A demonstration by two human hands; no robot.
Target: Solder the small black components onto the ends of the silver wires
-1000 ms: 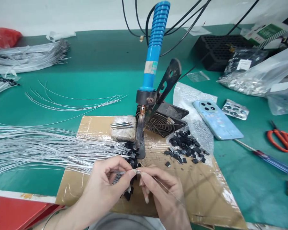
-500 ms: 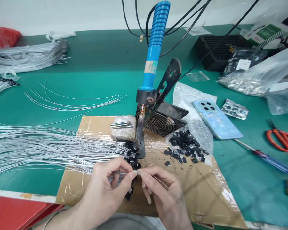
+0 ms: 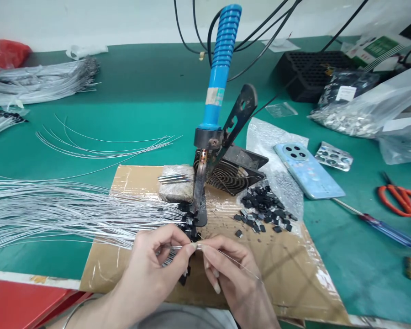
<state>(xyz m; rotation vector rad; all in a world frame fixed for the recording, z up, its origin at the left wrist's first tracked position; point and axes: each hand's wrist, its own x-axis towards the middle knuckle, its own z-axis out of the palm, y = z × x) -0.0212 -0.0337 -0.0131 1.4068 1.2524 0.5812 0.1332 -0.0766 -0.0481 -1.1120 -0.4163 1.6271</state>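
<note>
Over the cardboard, my left hand (image 3: 154,267) is closed in a pinch on a thin white wire (image 3: 174,247). My right hand (image 3: 234,267) meets it fingertip to fingertip, pinching the wire's end. A fine silvery strand (image 3: 241,264) lies across the right fingers; whether it is solder is unclear. Behind my left hand spreads a bundle of white wires (image 3: 71,212), ending in small black connectors (image 3: 188,221). Just beyond stands a blue-handled soldering iron (image 3: 222,59), tip down in a black metal bracket (image 3: 239,109). My fingertips hide the exact join.
Loose black connectors (image 3: 265,205) lie on bubble wrap and cardboard (image 3: 277,269) at right. A small fan (image 3: 231,176) sits behind the iron, beside a wrapped block (image 3: 176,185). Further right are a phone (image 3: 308,169), screwdriver (image 3: 390,230) and orange-handled pliers (image 3: 402,198).
My right hand has shifted very slightly, its lower fingers a little further down and right. Both pinches hold as before; the view has moved marginally.
</note>
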